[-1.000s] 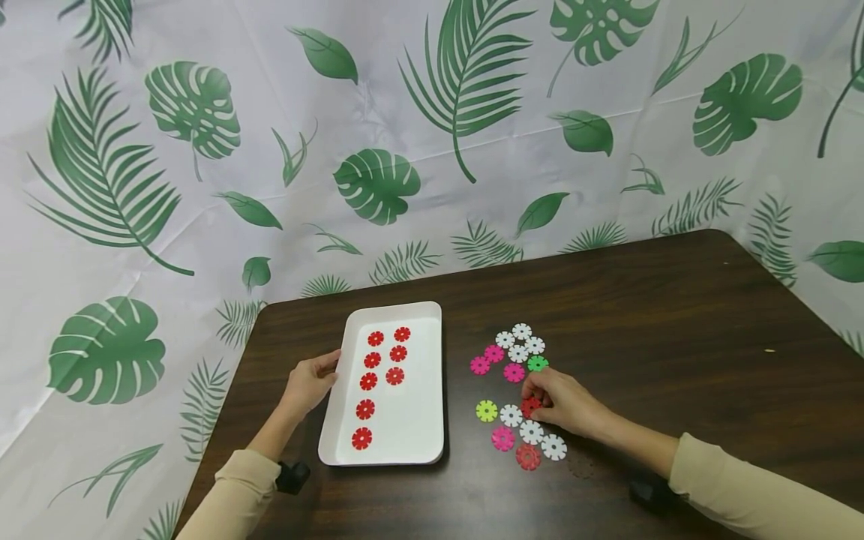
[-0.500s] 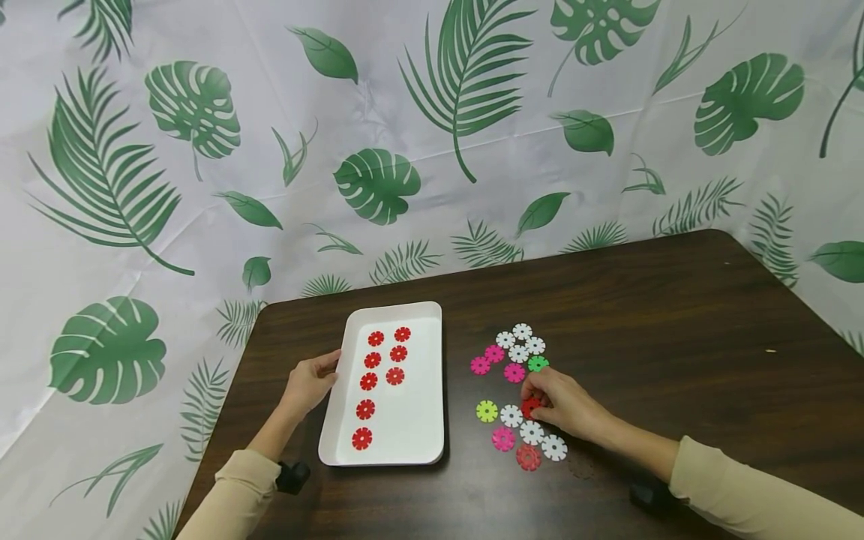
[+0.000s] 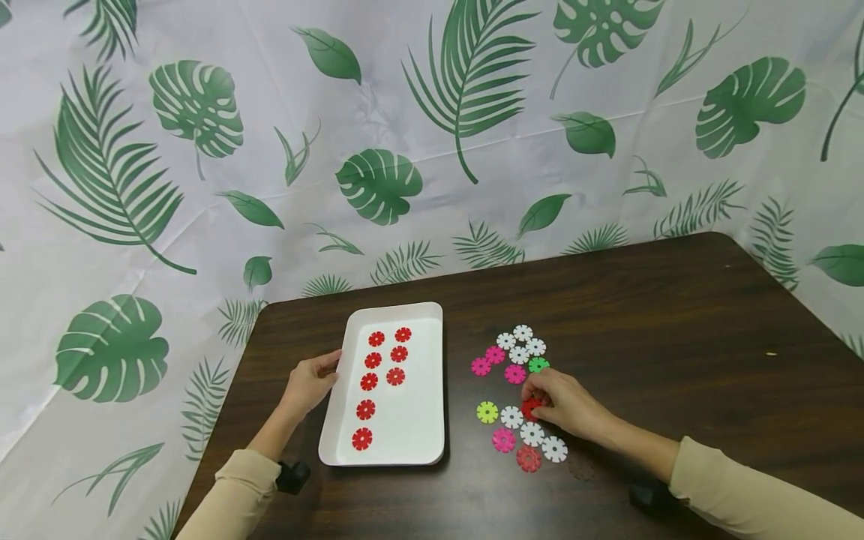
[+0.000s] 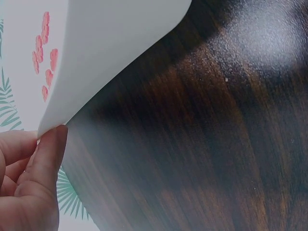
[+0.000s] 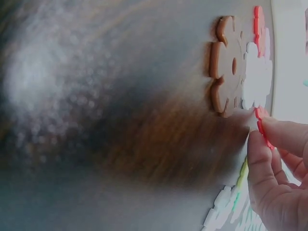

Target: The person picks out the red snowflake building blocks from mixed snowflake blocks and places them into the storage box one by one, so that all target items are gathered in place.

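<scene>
My left hand (image 3: 310, 386) pinches the left rim of a white tray (image 3: 425, 442), and its thumb and finger show at the tray edge in the left wrist view. Inside the tray lie several red notched interlocking discs (image 3: 365, 409) in two columns. My right hand (image 3: 567, 401) holds another red interlocking disc (image 3: 531, 407) between thumb and fingers, low over the table. Around that hand lie a green disc (image 3: 538, 364), white discs (image 3: 532, 433), a pink disc (image 3: 503, 440) and a translucent red disc (image 3: 529, 458). A brown disc (image 5: 228, 67) is nearest the right wrist camera.
More white discs (image 3: 519, 354) and pink discs (image 3: 481, 366) form a cluster farther back, and a yellow-green disc (image 3: 487, 412) lies nearer the tray. The dark wooden table (image 3: 675, 322) ends against a leaf-print cloth (image 3: 283, 97). A tiny yellowish speck (image 3: 771, 354) lies at right.
</scene>
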{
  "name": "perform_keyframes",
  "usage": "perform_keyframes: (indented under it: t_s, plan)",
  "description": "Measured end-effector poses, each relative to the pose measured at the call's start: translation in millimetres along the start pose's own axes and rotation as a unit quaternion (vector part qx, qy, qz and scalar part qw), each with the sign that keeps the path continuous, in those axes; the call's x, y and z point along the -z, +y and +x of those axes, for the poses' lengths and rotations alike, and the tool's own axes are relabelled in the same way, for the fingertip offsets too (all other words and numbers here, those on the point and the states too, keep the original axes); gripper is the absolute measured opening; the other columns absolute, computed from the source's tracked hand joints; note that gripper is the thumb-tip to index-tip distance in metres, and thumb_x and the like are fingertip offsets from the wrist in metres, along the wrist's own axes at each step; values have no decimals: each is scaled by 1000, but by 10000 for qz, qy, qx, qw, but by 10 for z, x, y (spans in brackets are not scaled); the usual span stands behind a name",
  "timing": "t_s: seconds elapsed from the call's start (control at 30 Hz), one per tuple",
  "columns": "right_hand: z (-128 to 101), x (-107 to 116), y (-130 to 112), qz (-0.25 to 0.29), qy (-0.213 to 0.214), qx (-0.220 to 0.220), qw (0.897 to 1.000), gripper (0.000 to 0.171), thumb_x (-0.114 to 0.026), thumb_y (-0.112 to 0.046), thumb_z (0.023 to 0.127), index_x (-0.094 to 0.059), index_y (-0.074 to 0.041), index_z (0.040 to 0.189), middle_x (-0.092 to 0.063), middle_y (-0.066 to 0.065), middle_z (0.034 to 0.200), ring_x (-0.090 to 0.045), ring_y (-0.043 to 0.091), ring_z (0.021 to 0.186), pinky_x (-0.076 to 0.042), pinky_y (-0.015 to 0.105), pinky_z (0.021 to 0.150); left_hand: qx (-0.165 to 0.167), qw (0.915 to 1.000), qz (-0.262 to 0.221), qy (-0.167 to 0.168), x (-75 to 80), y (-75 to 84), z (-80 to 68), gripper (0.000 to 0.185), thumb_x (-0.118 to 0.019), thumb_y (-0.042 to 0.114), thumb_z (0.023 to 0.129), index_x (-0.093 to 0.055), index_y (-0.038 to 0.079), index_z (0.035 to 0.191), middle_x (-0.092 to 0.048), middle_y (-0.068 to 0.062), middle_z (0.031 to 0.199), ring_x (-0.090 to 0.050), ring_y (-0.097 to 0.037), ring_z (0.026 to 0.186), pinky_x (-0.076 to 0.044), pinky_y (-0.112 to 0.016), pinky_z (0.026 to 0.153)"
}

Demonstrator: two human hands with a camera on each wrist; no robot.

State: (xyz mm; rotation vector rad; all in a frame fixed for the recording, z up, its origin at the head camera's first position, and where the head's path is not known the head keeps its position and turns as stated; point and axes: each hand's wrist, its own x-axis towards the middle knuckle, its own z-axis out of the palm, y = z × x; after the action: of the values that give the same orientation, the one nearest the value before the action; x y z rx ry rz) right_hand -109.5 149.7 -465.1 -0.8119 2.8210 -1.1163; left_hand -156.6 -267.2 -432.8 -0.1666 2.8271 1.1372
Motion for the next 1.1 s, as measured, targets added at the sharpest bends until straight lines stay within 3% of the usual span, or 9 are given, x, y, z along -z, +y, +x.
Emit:
perform_keyframes:
  t_s: [0.57,0.8,1.1]
  plan:
    - [109,86,11,520,-206,-139,9983,20,-73,5,72,-63,-10,81,-53,-5,72,-46,5,68,-44,20,58,-78,10000,-13,4,18,8,-8,43,-56,-3,88,-53,-1,131,-58,-25,124,-61,-34,103,-52,-43,87]
    - [299,124,-93,818,-250,-200,9961,19,-71,4,74,-63,-8,86,-55,-4,74,-48,6,69,-45,20,59,-361,9992,-160,32,26,0,-9,43,-55,-6,86,-53,-6,129,-60,-26,121,-61,-34,105,-54,-41,82]
    - [660,62,-334,1278,-355,151,9910,16,-69,6,76,-63,-3,89,-58,1,76,-49,8,70,-47,20,60,-319,9994,-144,21,31,0,-8,42,-55,-5,87,-53,-5,129,-60,-25,121,-61,-34,106,-54,-41,83]
